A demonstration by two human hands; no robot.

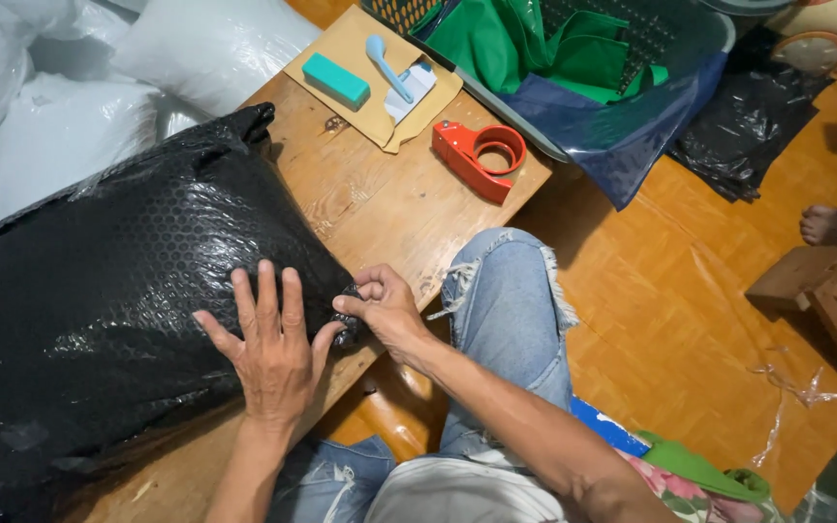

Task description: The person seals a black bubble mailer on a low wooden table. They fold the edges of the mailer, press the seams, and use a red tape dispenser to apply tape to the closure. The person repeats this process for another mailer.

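Black bubble-wrap parcel (118, 291) lies on the wooden surface (389, 203), already fully wrapped. Left hand (268, 353) flat, released, pressing it down. Right hand (385, 310) pinches the near right corner. Corner looks unsealed; red tape dispenser (481, 155) sits far right, untouched.

Left hand (271, 351) flat, palm down, fingers spread and pointing away, forearm reaching straight up from below, right hand (385, 312) just beside it, fingers curled in a pinch, knuckles raised, bare forearm angling in from lower right
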